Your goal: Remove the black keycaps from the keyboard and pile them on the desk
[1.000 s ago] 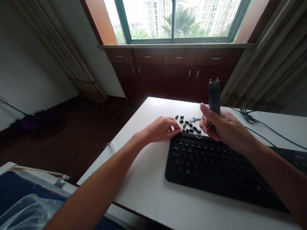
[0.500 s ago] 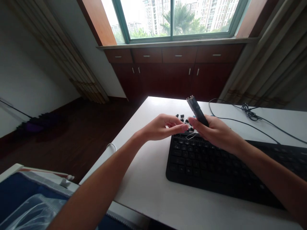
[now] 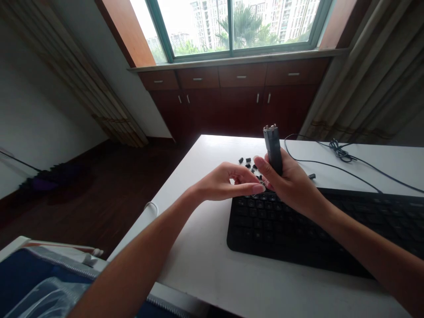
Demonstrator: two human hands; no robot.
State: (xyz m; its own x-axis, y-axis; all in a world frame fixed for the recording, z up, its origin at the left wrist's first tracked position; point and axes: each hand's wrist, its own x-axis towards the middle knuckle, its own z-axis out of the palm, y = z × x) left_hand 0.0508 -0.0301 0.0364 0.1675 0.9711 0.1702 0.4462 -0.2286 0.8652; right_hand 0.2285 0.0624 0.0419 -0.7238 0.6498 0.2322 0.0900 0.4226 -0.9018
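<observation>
My right hand [image 3: 289, 179] is wrapped round a black cylindrical tool [image 3: 273, 148], held upright with a pronged, metallic-looking end at the top. A thin wire loop [image 3: 264, 181] shows by that hand's lower fingers. Thumb and fingertips of my left hand [image 3: 228, 180] close on this wire, just beside the right hand; part of it is hidden behind them. Both hands are above the back left corner of a black keyboard [image 3: 265, 245]. Several small black pieces, like keycaps [image 3: 248, 160], lie on the white table behind the hands.
A black cable [image 3: 334, 162] with a bundled coil runs across the white table [image 3: 195, 247] behind the keyboard. One small black piece [image 3: 312, 176] lies right of my right hand. At lower left is a blue bag [image 3: 20, 274] with clear plastic. Cabinets stand beyond, under a window.
The black tool has turned from leaning left to nearly upright. My left fingertips have come onto the wire loop, closer to the right hand. The view has shifted slightly.
</observation>
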